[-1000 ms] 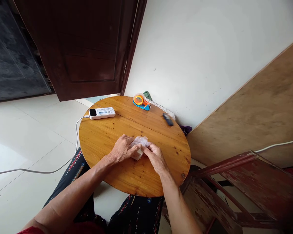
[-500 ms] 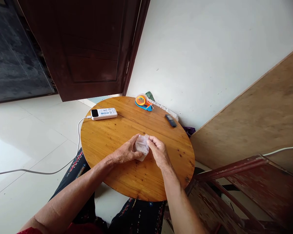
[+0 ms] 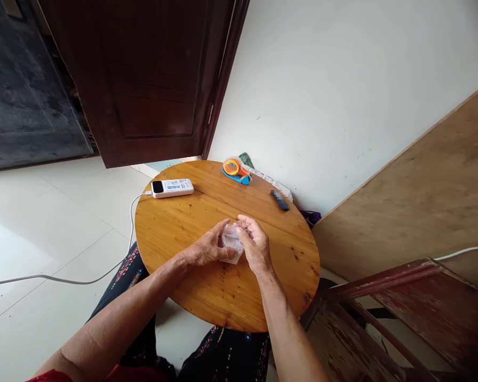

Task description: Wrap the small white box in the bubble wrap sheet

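A small whitish packet in clear plastic wrap (image 3: 231, 243) is between my two hands over the near middle of the round wooden table (image 3: 171, 223). My left hand (image 3: 210, 245) grips its left side, thumb along the near edge and fingers at the far edge. At the packet's upper right corner, my right hand (image 3: 255, 243) has its thumb and bent fingers on the plastic. My fingers cover part of the packet, and what is inside the wrap cannot be made out.
A white power bank (image 3: 173, 188) with a cable lies at the table's back left. An orange and blue tape dispenser (image 3: 236, 171) stands at the back edge. To its right are a printed white strip (image 3: 263, 176) and a dark, blurred object (image 3: 279, 200). A worn wooden chair (image 3: 382, 281) is at right.
My right hand has shifted slightly over the packet's upper right corner, its fingers lifted more. My left hand keeps its grip. The whole view has shifted a little.
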### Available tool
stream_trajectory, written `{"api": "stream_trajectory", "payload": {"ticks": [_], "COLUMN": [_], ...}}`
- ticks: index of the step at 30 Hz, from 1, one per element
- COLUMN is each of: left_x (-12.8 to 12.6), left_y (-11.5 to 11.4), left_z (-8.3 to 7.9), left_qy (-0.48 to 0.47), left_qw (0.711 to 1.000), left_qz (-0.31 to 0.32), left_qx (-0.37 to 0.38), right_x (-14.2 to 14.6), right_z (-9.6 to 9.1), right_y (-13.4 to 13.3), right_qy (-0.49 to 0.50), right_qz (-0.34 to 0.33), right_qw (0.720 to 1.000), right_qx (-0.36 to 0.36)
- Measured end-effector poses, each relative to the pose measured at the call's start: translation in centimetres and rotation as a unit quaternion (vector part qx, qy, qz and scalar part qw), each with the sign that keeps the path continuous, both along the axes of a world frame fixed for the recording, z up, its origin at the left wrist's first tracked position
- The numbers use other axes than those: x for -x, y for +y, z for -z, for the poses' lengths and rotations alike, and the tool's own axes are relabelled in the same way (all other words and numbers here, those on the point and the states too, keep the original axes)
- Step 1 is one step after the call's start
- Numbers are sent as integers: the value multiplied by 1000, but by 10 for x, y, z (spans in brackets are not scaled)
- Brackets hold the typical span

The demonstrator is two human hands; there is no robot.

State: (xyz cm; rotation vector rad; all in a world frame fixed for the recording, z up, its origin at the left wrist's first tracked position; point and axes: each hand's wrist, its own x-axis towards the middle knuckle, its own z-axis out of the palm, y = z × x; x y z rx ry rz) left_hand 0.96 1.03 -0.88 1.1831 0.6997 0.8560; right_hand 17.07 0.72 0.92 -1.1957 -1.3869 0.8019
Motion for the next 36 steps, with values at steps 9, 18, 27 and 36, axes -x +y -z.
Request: {"api": "stream_trajectory", "payload": {"ticks": [9, 18, 27, 36], "left_x": [2, 9, 3, 1], "left_y": [1, 2, -1, 3], "left_z": [-6, -13, -4, 4], "left_qy": [22, 108, 154, 44], "left_qw": [1000, 994, 985, 995], "left_qz": [7, 16, -24, -2], "left_qx": [-9, 2, -73, -84], "right_x": [6, 6, -3, 11], "right_z": [-2, -2, 1, 0], "right_y": [1, -15, -17, -24], "right_qy": [-15, -3, 2, -112], "right_qz": [26, 6, 27, 50], "right_qw": [1000, 1000, 999, 992], "right_qx": [-6, 11, 22, -32]}}
